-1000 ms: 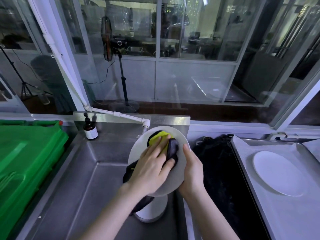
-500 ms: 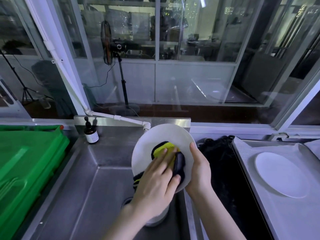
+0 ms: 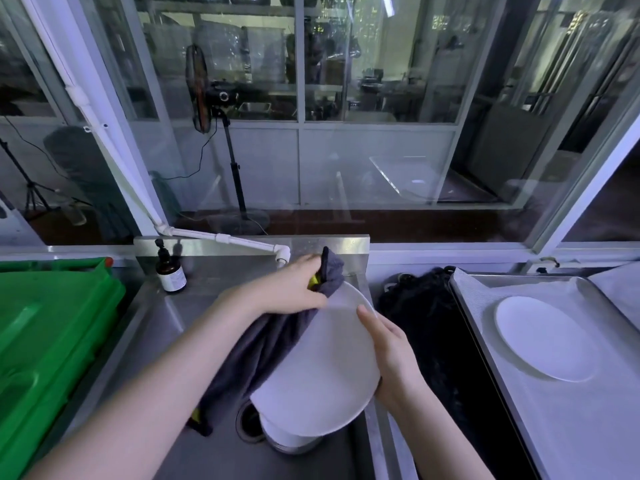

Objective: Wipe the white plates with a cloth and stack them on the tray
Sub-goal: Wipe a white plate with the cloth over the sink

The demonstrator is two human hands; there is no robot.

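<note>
Moved: left hand (image 3: 291,289), closed on the cloth (image 3: 263,344), now at far rim of plate (image 3: 322,368) | right hand (image 3: 391,355) grips near edge over sink (image 3: 145,341) | wipe nearly done; tray (image 3: 588,427) holds one plate.

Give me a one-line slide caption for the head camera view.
Left hand wipes a white plate with a grey cloth over the sink, right hand steadying it.

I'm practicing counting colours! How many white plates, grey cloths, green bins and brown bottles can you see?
White plates: 2, one held over the sink, one on the tray; white pieces below the held one may be more.
Grey cloths: 1
Green bins: 1
Brown bottles: 1
Total: 5
</note>
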